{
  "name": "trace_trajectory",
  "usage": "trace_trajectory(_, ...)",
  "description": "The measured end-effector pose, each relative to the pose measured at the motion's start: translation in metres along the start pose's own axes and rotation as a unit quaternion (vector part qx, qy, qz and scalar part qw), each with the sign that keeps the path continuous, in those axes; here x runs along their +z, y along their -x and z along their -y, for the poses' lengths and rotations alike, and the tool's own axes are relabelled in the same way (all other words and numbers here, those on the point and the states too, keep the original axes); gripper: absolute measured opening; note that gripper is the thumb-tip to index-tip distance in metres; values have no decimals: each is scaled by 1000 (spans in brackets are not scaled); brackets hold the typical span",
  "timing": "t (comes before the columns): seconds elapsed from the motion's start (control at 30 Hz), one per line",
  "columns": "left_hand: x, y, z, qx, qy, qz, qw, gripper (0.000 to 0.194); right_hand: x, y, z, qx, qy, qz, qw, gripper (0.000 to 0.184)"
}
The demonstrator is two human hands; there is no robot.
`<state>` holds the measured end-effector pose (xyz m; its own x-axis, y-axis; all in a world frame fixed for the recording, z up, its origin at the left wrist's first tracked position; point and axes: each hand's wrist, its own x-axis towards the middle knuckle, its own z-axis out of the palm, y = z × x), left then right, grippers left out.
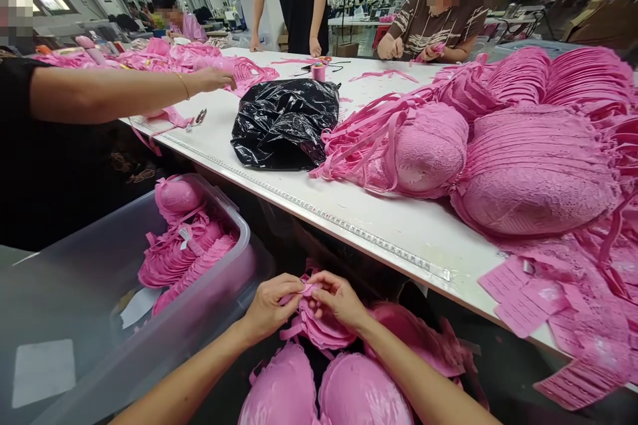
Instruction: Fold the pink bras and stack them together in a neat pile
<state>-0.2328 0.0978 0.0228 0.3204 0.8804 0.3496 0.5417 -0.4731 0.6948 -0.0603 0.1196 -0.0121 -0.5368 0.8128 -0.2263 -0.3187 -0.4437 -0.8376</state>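
Observation:
Both of my hands meet in front of me, below the table edge. My left hand (pixel 275 304) pinches one side of a small pink strap end (pixel 308 290), and my right hand (pixel 339 297) grips its other side. Fingers partly cover the strap end, so its exact shape is hidden. Pink bra cups (pixel 326 332) hang just under my fingers. Closer to me, a pink padded bra (pixel 366 388) lies with its two cups facing up, and more pink bra fabric (pixel 419 339) sits beneath my right forearm.
A translucent plastic bin (pixel 242 226) at left holds stacked pink bras (pixel 189 246). On the white table (pixel 379 226) are a black plastic bag (pixel 289 123), a ruler strip (pixel 319 212) and large bra stacks (pixel 543 166). A co-worker's arm (pixel 124 86) reaches in from the left; two people are across.

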Motion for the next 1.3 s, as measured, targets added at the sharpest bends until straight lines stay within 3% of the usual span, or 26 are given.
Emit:
trace_trajectory(0.3,3,2,7,-14,-19,63,998,22,-3,-6,-18,1,-22,-42,999,31)
trace_trajectory(0.53,13,4,10,21,-53,58,997,20,-5,-6,-23,36,-2,-63,997,37)
trace_trajectory(0.73,18,0,13,-7,-53,39,998,16,-7,-6,-12,71,102,-84,989,33)
trace_trajectory(0.9,16,-2,21,-16,-86,52,995,18,-13,-12,0,74,278,-162,944,19)
trace_trajectory(1.07,10,-3,24,12,-138,75,988,21,-11,-22,0,57,428,-192,881,19)
trace_trajectory(1.17,11,-1,25,37,-172,81,981,22,-8,-28,-4,59,472,-198,857,18)
trace_trajectory(1.3,11,5,29,72,-192,83,975,22,-5,-34,-11,81,483,-197,849,19)
